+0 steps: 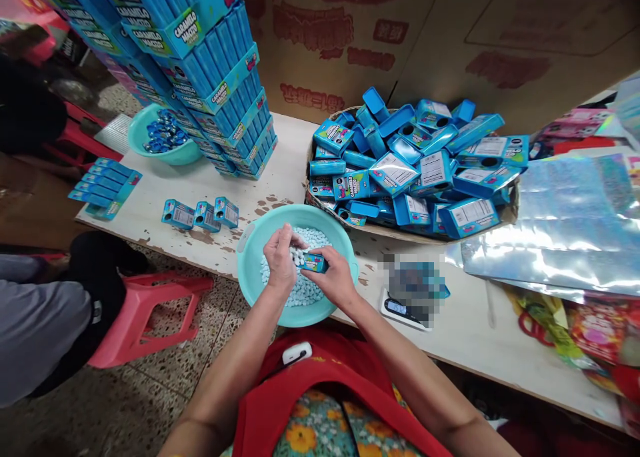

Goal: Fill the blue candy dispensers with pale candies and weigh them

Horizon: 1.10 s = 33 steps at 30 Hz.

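A turquoise basin point(249, 270) holds many small white candies point(305, 295). Over it, my right hand point(336, 277) grips a small blue candy box point(315, 262) between thumb and fingers. My left hand point(281, 258) is cupped, fingers curled, beside the box's near opening side, with white candies in its palm. Its fingertips are partly hidden. Right of the basin lies a small digital scale point(400, 310) with a lit display; what rests on it is blurred out.
A cardboard tray point(511, 210) heaped with blue boxes stands behind. Stacked display packs point(200, 77) tower at the back left, near a bowl point(187, 153) of blue-wrapped pieces. Three small boxes point(205, 215) stand left. Shiny sheets point(555, 223) lie right. A seated person point(45, 330) is at left.
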Tool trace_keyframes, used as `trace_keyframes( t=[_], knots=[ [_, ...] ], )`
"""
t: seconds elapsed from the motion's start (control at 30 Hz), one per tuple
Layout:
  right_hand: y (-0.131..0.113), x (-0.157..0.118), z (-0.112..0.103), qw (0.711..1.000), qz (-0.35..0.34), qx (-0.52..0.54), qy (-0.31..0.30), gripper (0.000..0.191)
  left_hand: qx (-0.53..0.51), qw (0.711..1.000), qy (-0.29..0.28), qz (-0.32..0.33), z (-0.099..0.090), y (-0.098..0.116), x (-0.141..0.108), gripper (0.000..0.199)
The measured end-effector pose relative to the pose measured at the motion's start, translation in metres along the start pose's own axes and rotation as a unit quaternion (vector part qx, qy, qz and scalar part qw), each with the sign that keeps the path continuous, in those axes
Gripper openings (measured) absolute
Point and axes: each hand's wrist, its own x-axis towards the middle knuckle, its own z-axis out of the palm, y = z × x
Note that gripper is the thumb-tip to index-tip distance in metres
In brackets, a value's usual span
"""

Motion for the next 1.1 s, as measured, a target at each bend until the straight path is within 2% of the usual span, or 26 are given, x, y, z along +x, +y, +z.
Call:
trace_keyframes(
  t=[0.33, 0.43, 0.5, 0.53, 0.57, 0.63, 0.67, 0.7, 0.73, 0.77, 0.8, 0.9, 1.03, 1.07, 1.1],
  knots=[
    [0.0, 0.002, 0.0, 0.998, 0.014, 0.061, 0.001, 0.031, -0.011, 0.997, -0.058, -0.041, 0.002, 0.005, -0.003, 0.04],
    [0.0, -0.005, -0.012, 0.995, 0.024, 0.096, 0.01, 0.033, 0.014, 1.0, -0.003, -0.019, -0.02, 0.003, 0.013, 0.04],
    [0.005, -0.011, -0.02, 0.994, 0.025, 0.105, 0.028, 0.034, 0.161, 0.987, -0.008, 0.0, -0.046, -0.007, 0.025, 0.039],
    [0.009, -0.014, -0.022, 0.993, 0.025, 0.105, 0.035, 0.034, 0.279, 0.96, -0.04, 0.007, -0.061, -0.014, 0.029, 0.036],
    [0.015, -0.016, -0.022, 0.993, 0.023, 0.104, 0.04, 0.033, 0.406, 0.91, -0.081, 0.012, -0.074, -0.023, 0.031, 0.031],
    [0.026, -0.017, -0.018, 0.993, 0.016, 0.104, 0.05, 0.032, 0.619, 0.771, -0.151, 0.013, -0.092, -0.042, 0.026, 0.03],
    [0.031, -0.017, -0.015, 0.993, 0.013, 0.107, 0.058, 0.032, 0.686, 0.708, -0.17, 0.006, -0.095, -0.052, 0.019, 0.039],
    [0.035, -0.017, -0.013, 0.992, 0.011, 0.111, 0.067, 0.032, 0.726, 0.662, -0.185, -0.006, -0.096, -0.061, 0.01, 0.048],
    [0.037, -0.016, -0.01, 0.99, 0.01, 0.115, 0.077, 0.032, 0.743, 0.637, -0.204, -0.02, -0.093, -0.069, 0.0, 0.055],
    [0.037, -0.016, -0.009, 0.989, 0.012, 0.119, 0.088, 0.032, 0.739, 0.633, -0.229, -0.035, -0.089, -0.076, -0.01, 0.059],
    [0.035, -0.016, -0.008, 0.988, 0.015, 0.121, 0.096, 0.032, 0.718, 0.645, -0.256, -0.051, -0.084, -0.082, -0.019, 0.059],
    [0.024, -0.016, -0.012, 0.986, 0.029, 0.125, 0.11, 0.032, 0.626, 0.705, -0.319, -0.092, -0.072, -0.094, -0.034, 0.044],
    [0.015, -0.014, -0.017, 0.987, 0.019, 0.125, 0.103, 0.033, 0.563, 0.746, -0.33, -0.134, -0.077, -0.093, -0.024, 0.021],
    [0.015, -0.013, -0.017, 0.988, 0.017, 0.121, 0.095, 0.032, 0.543, 0.76, -0.325, -0.148, -0.08, -0.089, -0.019, 0.018],
    [0.016, -0.013, -0.016, 0.989, 0.018, 0.117, 0.088, 0.031, 0.504, 0.786, -0.315, -0.17, -0.083, -0.083, -0.015, 0.018]
  ],
)
